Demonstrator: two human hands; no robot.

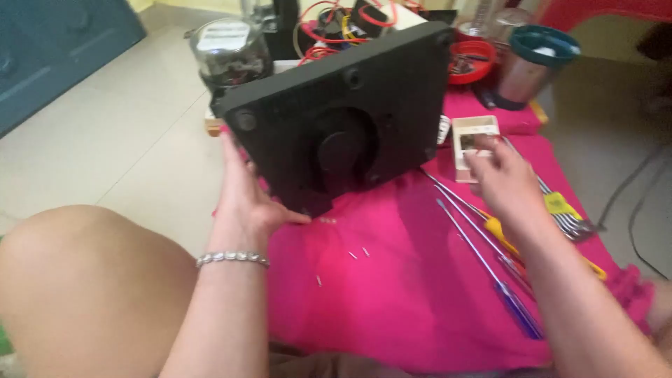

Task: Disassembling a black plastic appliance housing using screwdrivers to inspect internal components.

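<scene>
A black square appliance base [343, 119] stands tilted on its edge on a pink cloth [392, 294], its underside with a round centre facing me. My left hand [248, 192], with a bracelet on the wrist, grips its lower left edge. My right hand [504, 178] hovers over a small white open box [473, 143] to the right, fingers bent towards it; whether it holds something tiny I cannot tell. A few small screws [357, 253] lie loose on the cloth below the base.
Several screwdrivers [490, 259] with blue and yellow handles lie on the cloth at right, with pliers [570, 217]. Behind stand a glass-domed meter [231, 52], red wires [329, 28], a red bowl [470, 59], a steel cup with teal lid [535, 63]. My knee [84, 280] is lower left.
</scene>
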